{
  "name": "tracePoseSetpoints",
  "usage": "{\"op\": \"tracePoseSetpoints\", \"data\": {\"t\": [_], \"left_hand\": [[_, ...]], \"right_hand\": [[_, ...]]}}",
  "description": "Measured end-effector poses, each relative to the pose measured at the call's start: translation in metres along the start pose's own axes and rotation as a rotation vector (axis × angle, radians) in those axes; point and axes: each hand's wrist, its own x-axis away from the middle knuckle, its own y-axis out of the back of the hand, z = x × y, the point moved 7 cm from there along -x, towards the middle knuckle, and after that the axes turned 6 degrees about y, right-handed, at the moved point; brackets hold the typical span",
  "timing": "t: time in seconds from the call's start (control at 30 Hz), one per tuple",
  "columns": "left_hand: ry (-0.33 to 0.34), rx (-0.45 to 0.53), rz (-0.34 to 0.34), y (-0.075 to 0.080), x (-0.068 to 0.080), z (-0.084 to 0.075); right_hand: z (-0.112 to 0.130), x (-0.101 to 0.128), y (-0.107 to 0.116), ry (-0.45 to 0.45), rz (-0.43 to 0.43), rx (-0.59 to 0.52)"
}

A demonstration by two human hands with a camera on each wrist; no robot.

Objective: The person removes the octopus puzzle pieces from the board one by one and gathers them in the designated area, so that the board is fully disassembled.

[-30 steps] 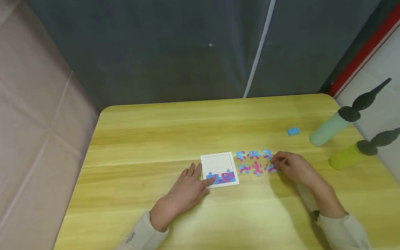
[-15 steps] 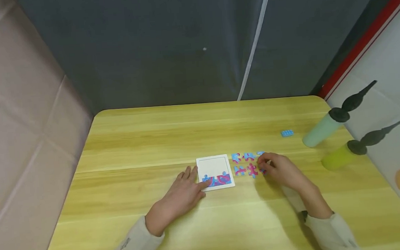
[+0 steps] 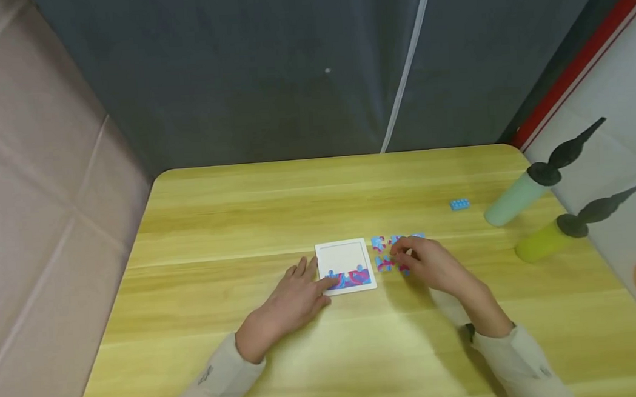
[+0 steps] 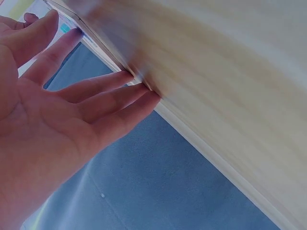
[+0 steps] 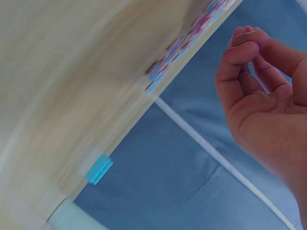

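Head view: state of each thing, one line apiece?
Tray: flat on the table, bottom row filled, rest bare.
Loose pieces: lying right of the tray, partly under the right hand.
Left hand: flat, fingers straight, at the tray's left edge.
Right hand: fingers curled over the loose pieces; grip unclear.
Brick: lying alone.
Bottles: lying tilted, capped.

the left hand (image 3: pixel 288 301) lies flat on the table (image 3: pixel 243 227), fingertips touching the white puzzle tray (image 3: pixel 345 259). the right hand (image 3: pixel 433 265) curls over loose puzzle pieces (image 3: pixel 382 253) just beside it.
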Motion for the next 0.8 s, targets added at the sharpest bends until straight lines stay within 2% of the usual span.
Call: {"op": "tracePoseSetpoints", "data": {"t": [0.57, 0.8], "left_hand": [[0.001, 0.022, 0.03, 0.002, -0.001, 0.001], [-0.007, 0.025, 0.018, 0.003, -0.002, 0.001]], "right_hand": [[0.034, -0.025, -0.03, 0.103, 0.059, 0.03], [0.045, -0.034, -0.041, 0.093, 0.096, 0.035]]}}
